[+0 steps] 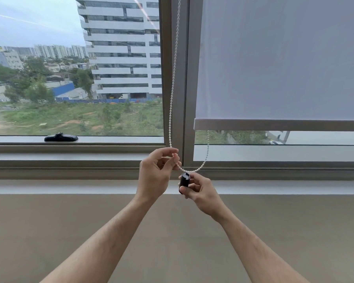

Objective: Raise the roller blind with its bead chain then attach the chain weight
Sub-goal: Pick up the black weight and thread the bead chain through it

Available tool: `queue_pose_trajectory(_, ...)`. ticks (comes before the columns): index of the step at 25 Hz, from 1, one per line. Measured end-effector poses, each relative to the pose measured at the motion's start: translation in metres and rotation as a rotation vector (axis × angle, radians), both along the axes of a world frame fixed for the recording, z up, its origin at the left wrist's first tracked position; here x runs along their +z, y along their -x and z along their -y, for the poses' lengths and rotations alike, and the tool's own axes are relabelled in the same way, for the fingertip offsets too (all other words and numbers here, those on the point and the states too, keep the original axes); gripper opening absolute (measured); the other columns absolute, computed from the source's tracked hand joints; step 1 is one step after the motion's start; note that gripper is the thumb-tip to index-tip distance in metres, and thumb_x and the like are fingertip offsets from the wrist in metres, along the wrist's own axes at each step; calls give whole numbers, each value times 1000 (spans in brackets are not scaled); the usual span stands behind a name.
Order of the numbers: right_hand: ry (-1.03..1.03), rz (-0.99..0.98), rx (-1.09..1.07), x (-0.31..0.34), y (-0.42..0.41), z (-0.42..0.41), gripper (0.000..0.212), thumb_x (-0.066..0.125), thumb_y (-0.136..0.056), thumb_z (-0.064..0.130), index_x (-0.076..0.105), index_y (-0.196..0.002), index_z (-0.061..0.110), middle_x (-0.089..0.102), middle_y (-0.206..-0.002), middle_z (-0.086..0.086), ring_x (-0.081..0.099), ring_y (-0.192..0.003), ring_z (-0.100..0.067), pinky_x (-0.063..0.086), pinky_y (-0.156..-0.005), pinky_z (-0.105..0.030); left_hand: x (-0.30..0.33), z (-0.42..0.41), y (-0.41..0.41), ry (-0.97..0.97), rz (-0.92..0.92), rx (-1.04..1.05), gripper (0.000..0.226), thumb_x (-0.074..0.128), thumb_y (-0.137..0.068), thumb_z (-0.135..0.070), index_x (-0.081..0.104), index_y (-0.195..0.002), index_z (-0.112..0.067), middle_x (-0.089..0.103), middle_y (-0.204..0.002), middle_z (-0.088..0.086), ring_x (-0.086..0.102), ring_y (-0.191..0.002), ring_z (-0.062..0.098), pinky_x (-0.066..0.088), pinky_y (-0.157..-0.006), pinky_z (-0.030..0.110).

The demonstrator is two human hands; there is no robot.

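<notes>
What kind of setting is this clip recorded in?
Probably an upper-floor room, office or flat I cannot tell. A wide metal-framed window with a white roller blind looks down on trees and a tall white building; a plain wall runs below the sill.

Grey-framed window (173, 48), daylight; tower (121, 48), trees, grass outside. Black handle (61, 137) on sill. Beige wall (49, 231) below.

White bead chain (173, 82) beside the pale grey roller blind (282, 58); below the blind's hem, a glossy black chain weight (184, 180). Left of the blind, a black window handle (61, 137) on the taupe frame (70, 149).
</notes>
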State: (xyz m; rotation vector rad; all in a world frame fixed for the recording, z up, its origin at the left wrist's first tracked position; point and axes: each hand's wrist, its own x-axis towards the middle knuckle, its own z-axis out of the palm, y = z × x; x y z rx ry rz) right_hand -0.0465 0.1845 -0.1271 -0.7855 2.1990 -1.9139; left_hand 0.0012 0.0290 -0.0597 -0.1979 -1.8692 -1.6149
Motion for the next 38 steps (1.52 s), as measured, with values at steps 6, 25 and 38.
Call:
queue_pose_trajectory(6, -71, -10, -40, -5, -3, 6, 20, 78, -83, 16, 69, -99, 23, 72, -88, -7, 64, -66, -8, 55, -68, -27, 6, 3, -5, 114, -114, 110, 24, 75, -84, -11, 64, -87, -32, 71, -77, 1, 70, -65, 19, 58, -64, 33)
queue_pose_trajectory(25, -124, -175, -131, 10, -1, 23, 75, 78, -79, 29, 38, -135, 58, 73, -79, 0, 72, -65, -14, 61, -66, -28, 0, 9, 0, 155, -132, 100, 41, 82, -76, -10, 52, -87, -35, 67, -81, -7, 69, -69, 14, 56, -67, 27)
queue_pose_trajectory(38, 21, -266, -188, 18, 1, 26, 41, 77, -82, 26, 61, -112, 49, 74, -76, 1, 70, -62, -18, 60, -63, -33, -10, 18, -12, 77, -161, -176, 16, 68, -88, -34, 61, -97, -22, 72, -89, 3, 71, -85, 24, 56, -77, 36)
